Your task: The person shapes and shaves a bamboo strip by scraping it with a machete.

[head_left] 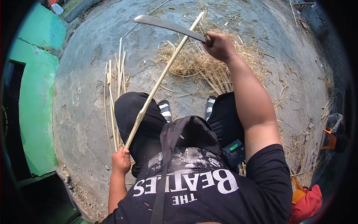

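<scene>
My left hand (121, 161), beside my left knee, is closed around the near end of a long pale bamboo strip (164, 74). The strip slants away up to the right and has a knot partway along it. In my right hand (220, 45), held out ahead, is the handle of a machete (169, 25). Its long, slightly curved blade points left and lies across the strip near the far end. Whether the edge touches the strip I cannot tell.
Several split bamboo strips (120, 74) lie on the concrete ground left of my knee. A heap of curly shavings (201, 61) spreads ahead of my sandalled feet. A green wall (39, 97) stands at left; a red bag (307, 203) sits at lower right.
</scene>
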